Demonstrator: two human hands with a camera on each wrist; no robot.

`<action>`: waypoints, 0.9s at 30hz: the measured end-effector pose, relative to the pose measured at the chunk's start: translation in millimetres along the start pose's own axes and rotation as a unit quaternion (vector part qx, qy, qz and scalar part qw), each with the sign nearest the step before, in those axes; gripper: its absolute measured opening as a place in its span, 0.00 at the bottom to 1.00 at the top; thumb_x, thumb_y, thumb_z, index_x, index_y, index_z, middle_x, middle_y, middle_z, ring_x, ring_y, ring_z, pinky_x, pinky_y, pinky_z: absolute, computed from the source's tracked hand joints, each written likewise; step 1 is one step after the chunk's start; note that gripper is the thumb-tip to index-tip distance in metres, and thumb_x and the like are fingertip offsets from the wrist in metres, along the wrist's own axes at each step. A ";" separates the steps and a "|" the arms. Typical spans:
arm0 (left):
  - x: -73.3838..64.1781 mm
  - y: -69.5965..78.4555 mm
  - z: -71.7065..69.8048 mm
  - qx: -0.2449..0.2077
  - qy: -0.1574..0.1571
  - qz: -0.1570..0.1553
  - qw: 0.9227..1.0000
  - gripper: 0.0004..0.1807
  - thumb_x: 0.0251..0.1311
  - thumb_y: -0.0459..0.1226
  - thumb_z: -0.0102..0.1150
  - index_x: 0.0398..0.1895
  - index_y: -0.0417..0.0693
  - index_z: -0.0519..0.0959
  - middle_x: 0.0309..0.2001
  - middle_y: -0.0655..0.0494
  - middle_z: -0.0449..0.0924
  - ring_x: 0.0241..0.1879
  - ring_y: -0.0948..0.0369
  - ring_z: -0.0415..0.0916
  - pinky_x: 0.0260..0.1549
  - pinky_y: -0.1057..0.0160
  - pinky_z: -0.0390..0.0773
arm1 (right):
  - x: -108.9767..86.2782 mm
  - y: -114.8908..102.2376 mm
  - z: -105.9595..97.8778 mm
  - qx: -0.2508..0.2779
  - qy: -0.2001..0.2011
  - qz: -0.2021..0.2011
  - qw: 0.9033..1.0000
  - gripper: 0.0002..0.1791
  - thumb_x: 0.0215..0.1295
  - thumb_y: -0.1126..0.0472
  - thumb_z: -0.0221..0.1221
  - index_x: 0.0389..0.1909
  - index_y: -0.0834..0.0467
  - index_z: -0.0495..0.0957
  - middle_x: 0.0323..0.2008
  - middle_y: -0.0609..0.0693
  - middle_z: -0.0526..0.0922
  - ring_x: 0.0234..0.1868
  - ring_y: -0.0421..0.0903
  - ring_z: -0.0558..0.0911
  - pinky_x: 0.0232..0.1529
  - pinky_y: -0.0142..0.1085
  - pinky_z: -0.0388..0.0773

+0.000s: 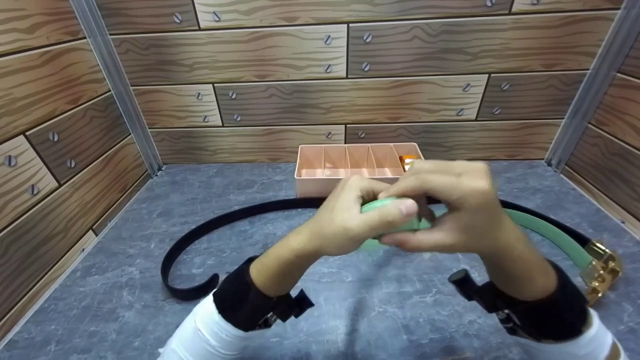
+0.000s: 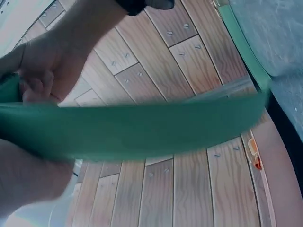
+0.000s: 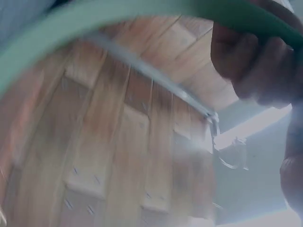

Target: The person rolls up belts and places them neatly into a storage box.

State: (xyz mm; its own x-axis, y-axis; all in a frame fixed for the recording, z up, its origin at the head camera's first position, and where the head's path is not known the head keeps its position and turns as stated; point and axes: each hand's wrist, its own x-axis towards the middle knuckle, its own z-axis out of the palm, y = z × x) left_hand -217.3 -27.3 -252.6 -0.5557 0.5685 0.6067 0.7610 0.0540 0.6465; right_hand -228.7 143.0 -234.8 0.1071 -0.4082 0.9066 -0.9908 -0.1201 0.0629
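Note:
A green belt (image 1: 542, 227) runs from the right side of the table up to both hands. My left hand (image 1: 345, 220) grips a bent part of it, thumb laid along the outside. Close beside it, my right hand (image 1: 450, 205) pinches the same belt between fingers and thumb. The strap stretches wide across the left wrist view (image 2: 142, 130) and arcs over the top of the right wrist view (image 3: 94, 21). A black belt (image 1: 225, 218) lies in a long curve behind the hands, its left end curled. Gold buckles (image 1: 600, 265) sit at the right. The hands hide part of the held section.
A pink divided box (image 1: 320, 187) stands at the back, behind the hands. Its right compartment holds a small orange and gold item (image 1: 407, 161). Wood-patterned walls (image 1: 280, 55) enclose the grey tabletop (image 1: 300, 310) at the back and sides.

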 end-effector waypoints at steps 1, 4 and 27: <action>-0.1 0.5 1.1 0.053 0.015 -0.005 0.998 0.21 0.59 0.50 0.54 0.16 0.46 0.77 0.15 0.62 0.71 0.16 0.73 0.63 0.15 0.70 0.65 | 0.0 -2.9 -0.8 -0.047 -0.030 -0.004 0.998 0.17 0.49 0.55 0.76 0.29 0.64 0.85 0.22 0.49 0.81 0.18 0.37 0.71 0.20 0.24 0.69; -0.7 1.6 4.0 0.208 0.036 -0.044 0.977 0.20 0.51 0.50 0.60 0.09 0.57 0.66 0.10 0.68 0.62 0.13 0.73 0.56 0.11 0.71 0.59 | -0.5 -11.1 -2.2 -0.186 -0.127 -0.028 0.974 0.11 0.54 0.55 0.69 0.28 0.59 0.81 0.21 0.44 0.75 0.18 0.35 0.66 0.17 0.27 0.67; -0.8 4.2 0.4 0.143 0.012 -0.078 0.987 0.17 0.53 0.51 0.60 0.15 0.55 0.72 0.16 0.66 0.68 0.16 0.71 0.63 0.14 0.69 0.66 | 1.2 -5.5 2.0 -0.122 -0.087 -0.026 0.988 0.11 0.58 0.57 0.68 0.31 0.62 0.84 0.26 0.49 0.83 0.21 0.41 0.77 0.23 0.30 0.77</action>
State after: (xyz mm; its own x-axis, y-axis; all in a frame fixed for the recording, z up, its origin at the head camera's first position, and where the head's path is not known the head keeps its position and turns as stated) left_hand -213.5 -27.3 -250.6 -0.6796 0.5144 0.5230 0.7263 0.3714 0.5784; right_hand -223.0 141.4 -234.9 0.1492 -0.5590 0.8157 -0.9721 0.0679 0.2243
